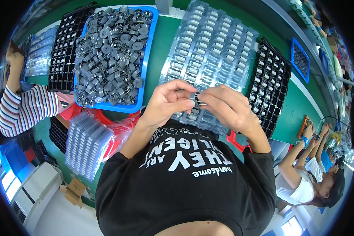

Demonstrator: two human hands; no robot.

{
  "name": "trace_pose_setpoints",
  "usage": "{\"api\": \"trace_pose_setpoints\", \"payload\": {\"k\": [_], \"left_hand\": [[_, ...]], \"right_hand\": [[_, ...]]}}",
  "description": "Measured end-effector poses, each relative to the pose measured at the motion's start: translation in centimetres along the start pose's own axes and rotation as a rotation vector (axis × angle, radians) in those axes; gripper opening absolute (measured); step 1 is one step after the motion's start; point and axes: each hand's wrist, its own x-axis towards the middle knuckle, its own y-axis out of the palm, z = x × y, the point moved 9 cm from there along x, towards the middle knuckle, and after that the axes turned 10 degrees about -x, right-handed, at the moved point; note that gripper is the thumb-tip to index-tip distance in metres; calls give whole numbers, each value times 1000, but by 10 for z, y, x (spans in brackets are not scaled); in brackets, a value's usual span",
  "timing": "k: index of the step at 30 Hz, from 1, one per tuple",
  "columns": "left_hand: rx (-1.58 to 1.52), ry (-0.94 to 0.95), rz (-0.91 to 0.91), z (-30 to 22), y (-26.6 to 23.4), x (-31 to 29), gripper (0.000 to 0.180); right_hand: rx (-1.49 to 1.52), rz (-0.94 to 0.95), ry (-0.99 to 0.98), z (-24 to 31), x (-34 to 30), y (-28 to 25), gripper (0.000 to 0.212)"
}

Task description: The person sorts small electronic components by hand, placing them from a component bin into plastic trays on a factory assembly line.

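The person's left hand (171, 103) and right hand (230, 106) meet in front of the chest, bringing a small grey part with metal pins (195, 98) between them. The left fingers grasp it, thumb against forefinger, probably to keep so small a piece steady while its pins face the other hand. The right fingers are bunched at the pin side; they hide the contact, so one cannot tell whether they pinch the pins or merely touch them.

The part is held over the near portion of a clear tray (174, 49), whose rows carry small pale pieces; working above it seems to keep the reach short. To the left on the green desk (167, 35) stands a blue bin (150, 47), heaped with loose grey round parts (114, 51); its raised walls likely keep the jumble together. At the right lies a black tray (279, 98), its separate pockets apparently keeping the metallic pieces in order and within easy reach of the right hand.
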Motion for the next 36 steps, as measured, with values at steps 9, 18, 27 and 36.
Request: {"api": "trace_pose_setpoints", "payload": {"k": [9,18,27,36], "left_hand": [[74,185,-74,-2,-4,-1,37],[1953,849,-417,-99,17,-42,49],[2307,735,-574,-108,-27,-36,43],[2221,829,-457,-99,-17,-31,36]], "right_hand": [[122,-50,257,-15,-8,2,28],[-478,-314,667,-75,-126,-73,7],[-865,-60,670,-124,-205,-132,10],[-825,92,664,-140,-205,-108,7]]}}
